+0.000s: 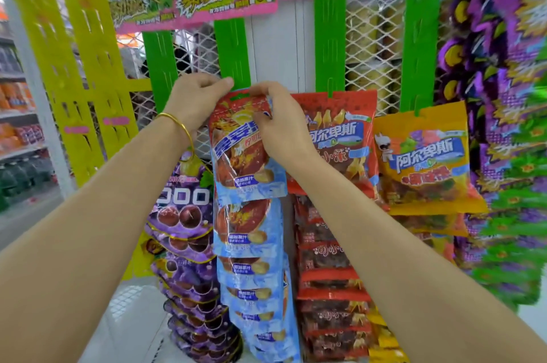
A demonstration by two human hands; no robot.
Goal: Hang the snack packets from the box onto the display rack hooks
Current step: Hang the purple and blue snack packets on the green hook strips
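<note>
Red-blue snack pkt (pixel 242 155) in L hand (pixel 195 99) + R hand (pixel 281 125), at green strip (pixel 232 48)

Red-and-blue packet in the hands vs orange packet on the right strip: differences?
The red-and-blue packet is red on top, pale blue below; the orange packet is mostly orange. The left hand and right hand pinch the red-and-blue packet's top; the orange packet hangs untouched. Both carry a blue banner with white lettering.
</note>
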